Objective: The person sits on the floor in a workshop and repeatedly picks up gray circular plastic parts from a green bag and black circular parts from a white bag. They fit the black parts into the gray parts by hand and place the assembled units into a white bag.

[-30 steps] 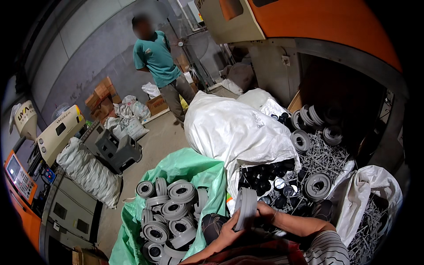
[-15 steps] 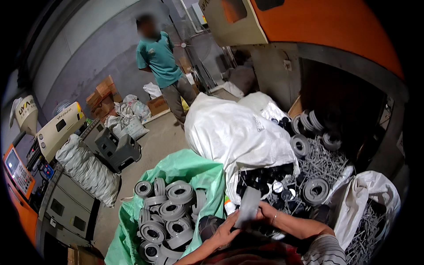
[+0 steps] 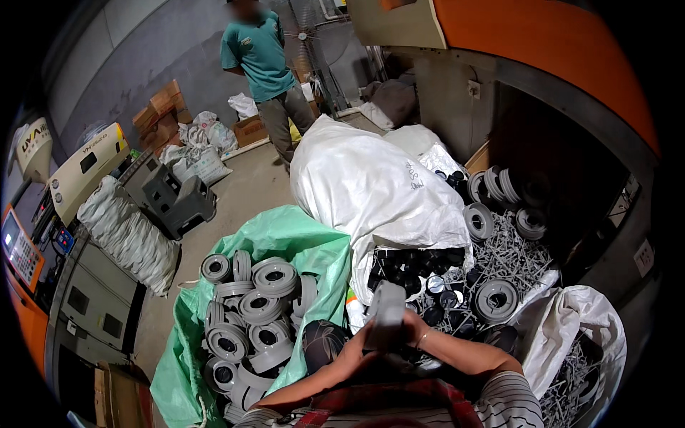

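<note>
Close to my body I hold up a grey round plastic part (image 3: 387, 305), turned nearly edge-on. My left hand (image 3: 358, 345) grips its lower left side, and my right hand (image 3: 412, 329) closes on its right side; some fingers are hidden behind it. On my left, an open green sack (image 3: 325, 246) is filled with similar grey ringed parts (image 3: 260, 307), several with dark centres. Past my hands, black caps (image 3: 407, 269) spill at the mouth of a big white sack (image 3: 378, 182). Another grey ringed part (image 3: 496, 301) lies to the right of my right hand.
Thin grey plastic sprues (image 3: 510, 250) are heaped at the right, with more in an open white sack (image 3: 592, 307). An orange and grey machine (image 3: 542, 50) overhangs the right side. Beyond the sacks stands a person in a teal shirt (image 3: 255, 57). A grey step stool (image 3: 182, 200) sits left.
The grey part has tilted between my hands and now shows more of its rim. My view has shifted, so the surroundings sit higher in it. The other person stays in place.
</note>
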A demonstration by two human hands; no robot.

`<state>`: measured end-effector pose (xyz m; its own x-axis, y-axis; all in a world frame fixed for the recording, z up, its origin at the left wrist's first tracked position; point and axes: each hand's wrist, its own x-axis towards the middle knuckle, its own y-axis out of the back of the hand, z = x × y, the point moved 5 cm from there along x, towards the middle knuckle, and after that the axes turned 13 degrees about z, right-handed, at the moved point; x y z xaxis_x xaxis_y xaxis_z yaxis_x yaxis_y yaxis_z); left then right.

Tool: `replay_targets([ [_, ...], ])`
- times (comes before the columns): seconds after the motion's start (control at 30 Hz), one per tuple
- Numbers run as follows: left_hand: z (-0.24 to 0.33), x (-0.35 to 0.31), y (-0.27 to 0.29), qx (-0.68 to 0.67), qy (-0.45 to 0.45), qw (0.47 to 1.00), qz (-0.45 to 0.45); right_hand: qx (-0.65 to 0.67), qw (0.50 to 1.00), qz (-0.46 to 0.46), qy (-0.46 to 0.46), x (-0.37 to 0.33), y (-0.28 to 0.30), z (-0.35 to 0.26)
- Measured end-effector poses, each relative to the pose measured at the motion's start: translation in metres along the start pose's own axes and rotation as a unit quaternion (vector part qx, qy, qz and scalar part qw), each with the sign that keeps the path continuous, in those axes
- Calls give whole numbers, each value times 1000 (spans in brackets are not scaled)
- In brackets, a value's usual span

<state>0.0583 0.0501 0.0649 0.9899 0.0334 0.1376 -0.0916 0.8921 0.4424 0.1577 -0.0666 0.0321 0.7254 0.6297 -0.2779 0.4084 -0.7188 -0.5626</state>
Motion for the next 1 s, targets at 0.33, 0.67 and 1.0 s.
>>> replay_targets([
  [0.33,-36,-62,153,285,17,850,443,-801,529,266,81,39,179,-63],
  [0.67,-6,-9,104,186,19,920,346,-761,596,255,36,59,268,9],
  [1.0,-26,26,48,107,53,970,213,-740,528,408,82,50,310,-70],
])
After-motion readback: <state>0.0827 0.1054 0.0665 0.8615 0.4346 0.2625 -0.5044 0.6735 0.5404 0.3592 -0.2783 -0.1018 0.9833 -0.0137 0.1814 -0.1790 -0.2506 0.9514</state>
